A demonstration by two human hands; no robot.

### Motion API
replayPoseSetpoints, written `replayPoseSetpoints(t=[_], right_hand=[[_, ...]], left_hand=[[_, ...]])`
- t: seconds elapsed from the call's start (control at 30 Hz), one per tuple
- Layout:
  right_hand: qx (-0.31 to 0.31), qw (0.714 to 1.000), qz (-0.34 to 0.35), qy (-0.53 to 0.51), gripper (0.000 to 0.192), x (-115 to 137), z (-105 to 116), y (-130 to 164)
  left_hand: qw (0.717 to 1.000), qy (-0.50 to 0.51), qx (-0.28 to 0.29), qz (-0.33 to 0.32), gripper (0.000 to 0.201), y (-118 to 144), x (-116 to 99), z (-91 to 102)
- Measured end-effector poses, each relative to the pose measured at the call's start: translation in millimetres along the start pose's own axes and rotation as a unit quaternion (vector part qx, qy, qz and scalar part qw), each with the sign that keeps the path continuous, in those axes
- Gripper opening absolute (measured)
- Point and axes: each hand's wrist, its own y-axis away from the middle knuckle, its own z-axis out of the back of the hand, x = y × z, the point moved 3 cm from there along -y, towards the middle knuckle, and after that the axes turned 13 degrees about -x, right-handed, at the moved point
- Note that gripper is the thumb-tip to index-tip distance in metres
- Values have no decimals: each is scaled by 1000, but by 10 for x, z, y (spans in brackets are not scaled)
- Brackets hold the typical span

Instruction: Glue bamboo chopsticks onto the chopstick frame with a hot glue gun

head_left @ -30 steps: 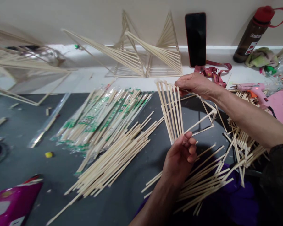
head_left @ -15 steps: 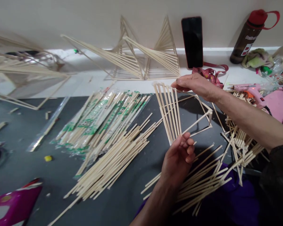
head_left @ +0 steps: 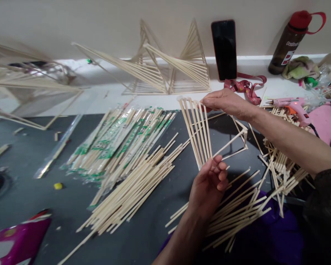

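The left hand (head_left: 209, 184) is closed on the near, narrow end of a stick frame (head_left: 201, 129), a fan of bamboo sticks that spreads wider toward the far side; thumb and fingertips pinch the point where the sticks converge. The right hand (head_left: 226, 103) reaches in from the right and grips the far, wide end of the same frame at its right corner, fingers curled over the top of the sticks. The frame is thus held between the two hands, lifted off the dark mat (head_left: 30, 154), with a thinner triangular part of it jutting out to the right under the right wrist.

Left of the frame lie loose bamboo sticks (head_left: 135, 187) and, beyond them, wrapped chopstick packs (head_left: 118, 136). More loose sticks lie near the left wrist. On the right, a pink glue gun (head_left: 292, 105) rests over a stick pile. A phone (head_left: 224, 49) and a finished stick sculpture (head_left: 168, 70) stand by the far wall.
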Motion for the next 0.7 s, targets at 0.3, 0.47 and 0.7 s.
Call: replayPoseSetpoints(t=[0.3,0.47,0.7], right_hand=[[7,999,-21,-38,23,-15,-13,34],[4,1000,-4,-24,26,-4,-8,42],[23,999,5,-38,33,8,-14,49]], left_hand=[[1000,-4,-6,1,25,3,7,-12],[1000,1,4,0,22,-10,19,-8],[1000,1,21,0,13,-29,33,-10]])
